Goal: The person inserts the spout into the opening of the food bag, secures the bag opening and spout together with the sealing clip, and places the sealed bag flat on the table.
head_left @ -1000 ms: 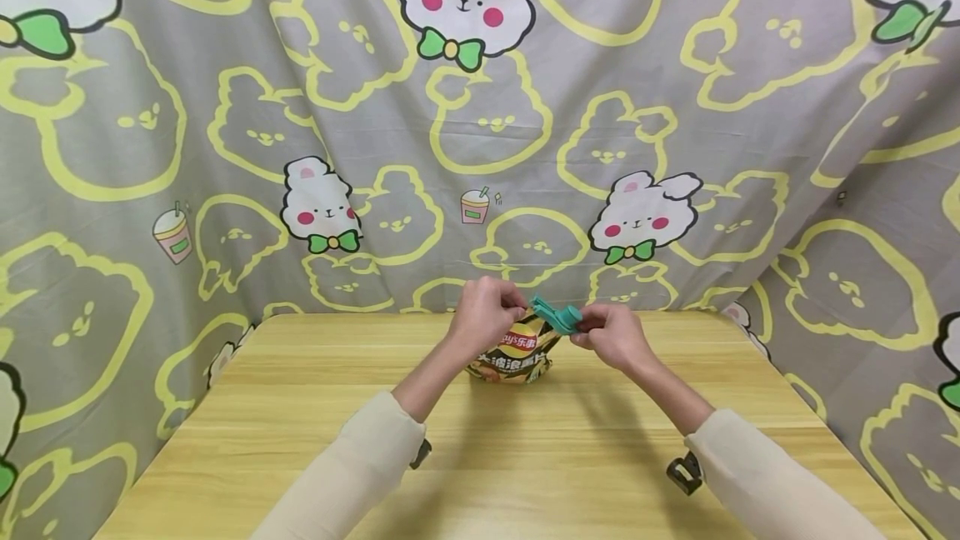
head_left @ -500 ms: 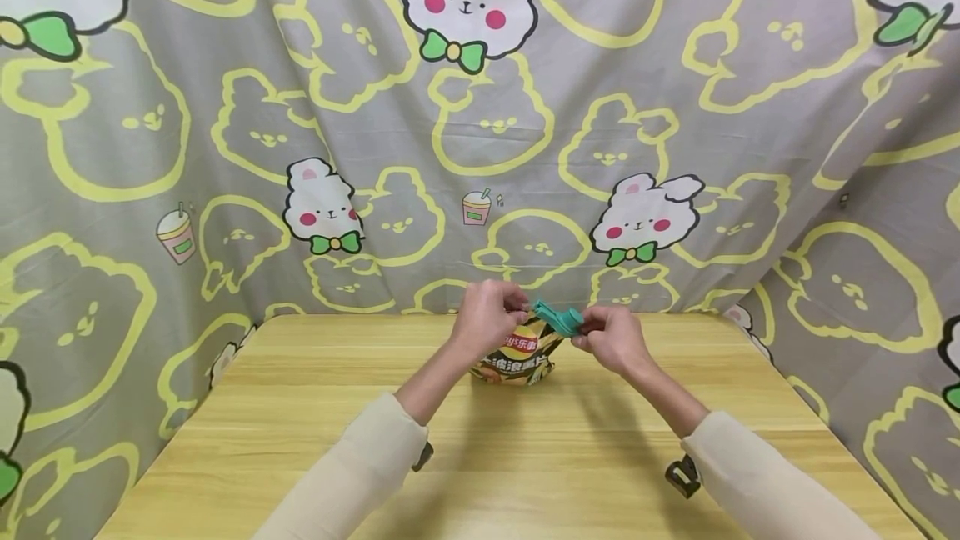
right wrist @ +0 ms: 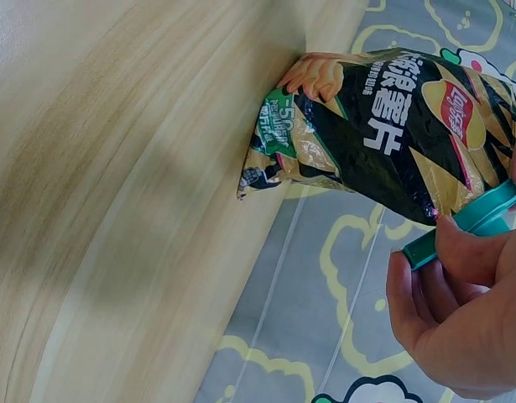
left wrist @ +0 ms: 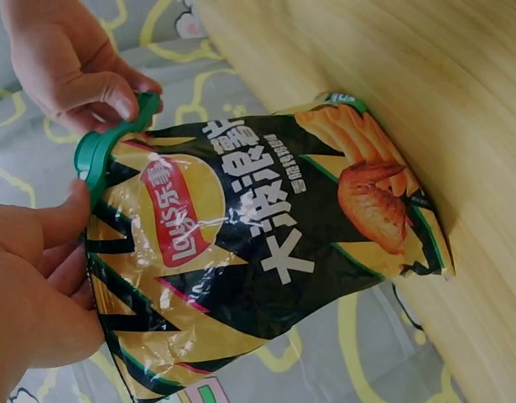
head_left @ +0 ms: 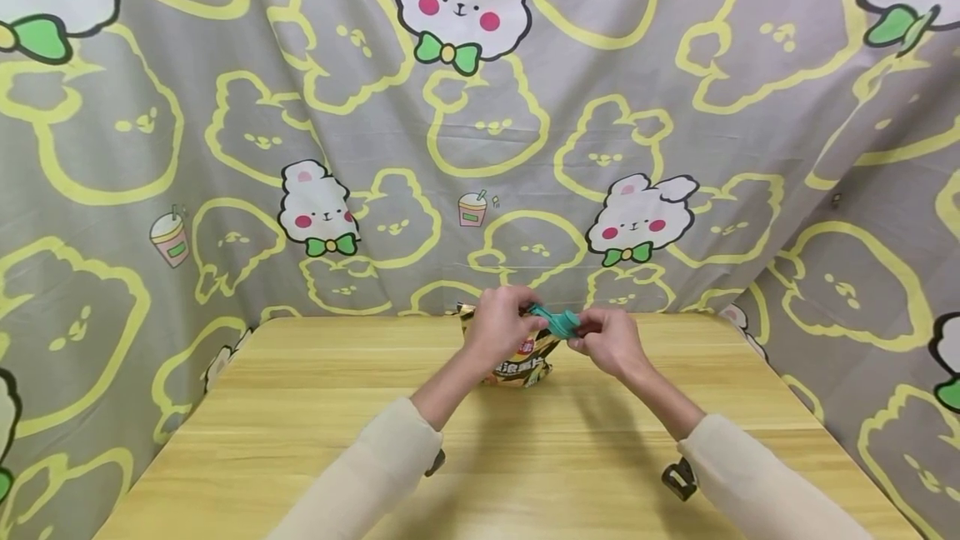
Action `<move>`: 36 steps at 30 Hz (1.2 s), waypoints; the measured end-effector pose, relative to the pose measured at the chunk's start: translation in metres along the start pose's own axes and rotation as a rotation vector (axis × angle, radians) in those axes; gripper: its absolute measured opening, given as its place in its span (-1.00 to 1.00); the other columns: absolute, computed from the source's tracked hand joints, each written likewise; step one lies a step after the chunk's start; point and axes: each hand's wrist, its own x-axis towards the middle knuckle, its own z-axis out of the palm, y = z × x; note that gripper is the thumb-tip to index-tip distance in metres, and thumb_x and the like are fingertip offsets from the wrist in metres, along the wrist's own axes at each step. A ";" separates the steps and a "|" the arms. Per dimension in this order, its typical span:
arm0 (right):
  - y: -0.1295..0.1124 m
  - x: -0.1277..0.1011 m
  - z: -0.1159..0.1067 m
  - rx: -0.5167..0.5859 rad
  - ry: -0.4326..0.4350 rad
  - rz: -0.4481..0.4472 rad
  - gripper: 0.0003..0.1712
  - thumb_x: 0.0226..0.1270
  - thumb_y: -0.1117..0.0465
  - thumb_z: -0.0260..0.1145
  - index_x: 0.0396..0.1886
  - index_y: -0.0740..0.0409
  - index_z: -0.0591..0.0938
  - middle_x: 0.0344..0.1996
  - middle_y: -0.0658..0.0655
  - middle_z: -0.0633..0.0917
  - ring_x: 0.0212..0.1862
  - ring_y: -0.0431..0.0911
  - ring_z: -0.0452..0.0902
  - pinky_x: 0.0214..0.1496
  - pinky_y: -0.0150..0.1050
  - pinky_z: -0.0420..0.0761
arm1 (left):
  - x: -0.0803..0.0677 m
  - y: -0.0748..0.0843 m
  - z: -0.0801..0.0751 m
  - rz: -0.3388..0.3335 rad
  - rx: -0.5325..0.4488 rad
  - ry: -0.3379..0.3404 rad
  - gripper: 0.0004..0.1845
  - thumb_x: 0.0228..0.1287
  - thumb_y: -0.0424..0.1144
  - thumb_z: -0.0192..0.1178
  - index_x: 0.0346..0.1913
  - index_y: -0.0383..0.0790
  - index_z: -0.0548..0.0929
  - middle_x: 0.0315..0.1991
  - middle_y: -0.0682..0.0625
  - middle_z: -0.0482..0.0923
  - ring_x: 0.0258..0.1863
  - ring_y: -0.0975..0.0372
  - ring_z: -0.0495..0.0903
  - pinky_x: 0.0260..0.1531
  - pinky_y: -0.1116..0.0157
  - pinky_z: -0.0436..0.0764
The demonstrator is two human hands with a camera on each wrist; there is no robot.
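Note:
A black and yellow chip bag [head_left: 522, 362] stands upright on the far middle of the wooden table [head_left: 300, 407]. A teal clip [head_left: 558, 321] sits across the bag's top. My left hand [head_left: 517, 315] grips the top of the bag [left wrist: 241, 243] with curled fingers, its thumb [left wrist: 69, 214] against the clip [left wrist: 96, 149]. My right hand [head_left: 581, 332] pinches the clip's right end between thumb and fingers. In the right wrist view the thumb [right wrist: 467, 248] lies on the teal clip [right wrist: 480, 217] beside the bag [right wrist: 392, 126]. The left hand hides the bag's top edge in the head view.
A grey cloth [head_left: 480, 148] printed with yellow outlines and white rabbits hangs behind and around the table. Bare wood lies on both sides of the bag and in front of it. Cream sleeves [head_left: 367, 473] cover both forearms.
My left hand has shifted right along the bag's top until it meets the clip, covering more of the bag. The right hand and clip have dropped slightly.

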 end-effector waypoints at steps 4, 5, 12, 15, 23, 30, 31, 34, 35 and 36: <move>0.001 0.000 0.000 -0.008 -0.001 -0.002 -0.78 0.15 0.42 0.48 -0.17 0.34 0.76 -0.30 0.23 0.81 -0.21 -0.01 0.73 -0.24 -0.28 0.69 | 0.000 0.000 0.002 -0.013 -0.003 0.014 -0.91 0.17 -0.26 0.48 -0.30 -0.20 0.80 -0.48 0.04 0.74 -0.65 0.41 0.46 -0.62 0.51 0.42; 0.000 0.000 0.000 -0.008 -0.001 0.001 -0.77 0.15 0.42 0.47 -0.16 0.34 0.76 -0.30 0.23 0.81 -0.21 -0.01 0.73 -0.23 -0.27 0.70 | 0.000 -0.001 0.002 -0.014 0.001 0.019 -0.91 0.17 -0.26 0.48 -0.31 -0.20 0.80 -0.49 0.05 0.74 -0.66 0.41 0.45 -0.63 0.51 0.41; 0.000 -0.001 0.000 -0.004 -0.003 -0.001 -0.76 0.15 0.42 0.48 -0.15 0.34 0.76 -0.29 0.25 0.81 -0.20 0.00 0.74 -0.23 -0.29 0.70 | -0.001 -0.002 0.005 -0.021 0.018 0.063 -0.89 0.14 -0.23 0.50 -0.33 -0.18 0.81 -0.46 0.05 0.76 -0.63 0.42 0.49 -0.61 0.51 0.44; -0.001 -0.001 0.000 0.004 -0.011 -0.009 -0.75 0.15 0.43 0.48 -0.14 0.36 0.75 -0.28 0.27 0.80 -0.20 0.02 0.75 -0.20 -0.26 0.73 | -0.001 -0.003 0.006 -0.017 0.017 0.087 -0.89 0.10 -0.25 0.52 -0.35 -0.19 0.81 -0.47 0.03 0.77 -0.64 0.41 0.49 -0.62 0.51 0.45; -0.004 -0.001 -0.003 0.006 -0.042 -0.027 -0.73 0.16 0.43 0.47 -0.11 0.39 0.73 -0.25 0.29 0.80 -0.16 0.06 0.75 -0.15 -0.19 0.75 | 0.001 -0.003 0.009 -0.009 0.013 0.134 -0.87 0.03 -0.29 0.56 -0.40 -0.21 0.80 -0.50 -0.01 0.76 -0.64 0.39 0.52 -0.60 0.51 0.50; -0.009 0.000 -0.003 0.000 -0.076 -0.002 -0.70 0.13 0.32 0.55 -0.13 0.30 0.73 -0.25 0.22 0.80 -0.16 0.00 0.73 -0.10 -0.15 0.72 | 0.003 -0.004 0.012 0.026 0.038 0.169 -0.87 0.00 -0.33 0.58 -0.44 -0.20 0.78 -0.52 -0.02 0.76 -0.62 0.33 0.61 -0.55 0.53 0.54; -0.010 0.000 -0.003 0.005 -0.083 -0.002 -0.69 0.13 0.30 0.56 -0.13 0.29 0.73 -0.25 0.21 0.80 -0.17 -0.01 0.72 -0.10 -0.16 0.71 | 0.003 -0.004 0.012 0.029 0.039 0.171 -0.87 0.00 -0.33 0.58 -0.45 -0.20 0.78 -0.52 -0.02 0.76 -0.62 0.33 0.62 -0.55 0.53 0.54; -0.014 0.001 -0.001 0.023 -0.087 0.000 -0.66 0.10 0.23 0.60 -0.15 0.26 0.73 -0.26 0.16 0.79 -0.21 -0.06 0.69 -0.17 -0.22 0.65 | 0.003 -0.004 0.013 0.033 0.038 0.177 -0.86 0.00 -0.34 0.58 -0.45 -0.20 0.77 -0.52 -0.02 0.76 -0.62 0.33 0.61 -0.56 0.53 0.53; -0.015 0.002 0.000 0.033 -0.090 -0.003 -0.65 0.10 0.22 0.61 -0.15 0.26 0.73 -0.27 0.16 0.78 -0.22 -0.06 0.68 -0.19 -0.23 0.63 | 0.004 -0.004 0.013 0.033 0.038 0.177 -0.86 0.01 -0.34 0.58 -0.46 -0.20 0.77 -0.52 -0.02 0.76 -0.63 0.34 0.60 -0.56 0.53 0.52; -0.015 0.002 0.001 0.044 -0.091 -0.002 -0.64 0.09 0.21 0.61 -0.14 0.27 0.72 -0.27 0.17 0.78 -0.24 -0.07 0.67 -0.21 -0.24 0.61 | 0.004 -0.004 0.013 0.033 0.038 0.177 -0.86 0.01 -0.34 0.57 -0.46 -0.20 0.77 -0.52 -0.02 0.76 -0.64 0.34 0.59 -0.57 0.53 0.51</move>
